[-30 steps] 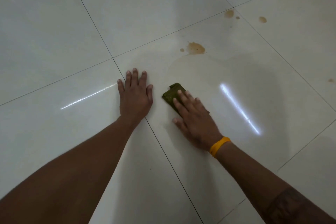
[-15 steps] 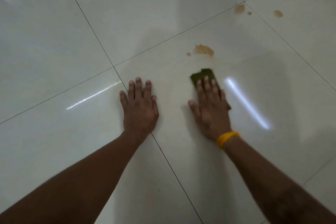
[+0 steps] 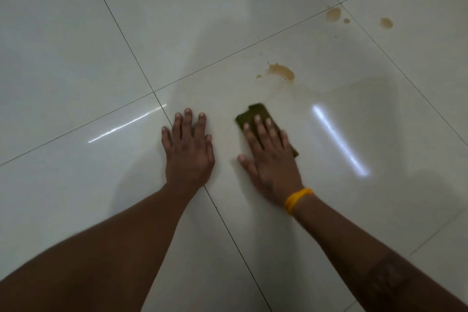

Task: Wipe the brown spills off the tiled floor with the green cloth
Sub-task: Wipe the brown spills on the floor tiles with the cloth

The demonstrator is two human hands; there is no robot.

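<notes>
My right hand [image 3: 269, 159], with a yellow band at the wrist, lies flat on a folded dark green cloth [image 3: 250, 115] and presses it to the pale tiled floor [image 3: 76, 58]. The cloth's far end sticks out past my fingertips. A brown spill [image 3: 282, 71] with a small drop beside it lies a short way beyond the cloth, to the right. Two more brown spots [image 3: 333, 14] sit near a tile joint at the far right, and another spot [image 3: 386, 23] lies right of them. My left hand [image 3: 188, 149] rests flat and spread on the floor, left of the cloth.
Dark grout lines [image 3: 121, 33] cross the glossy tiles. A damp, wiped-looking patch [image 3: 354, 99] spreads right of the cloth, with bright light streaks [image 3: 336, 139] reflected on the floor.
My right hand slid the cloth away from me toward the nearest brown spill, then drew it back and to the left a little. My left hand stayed planted.
</notes>
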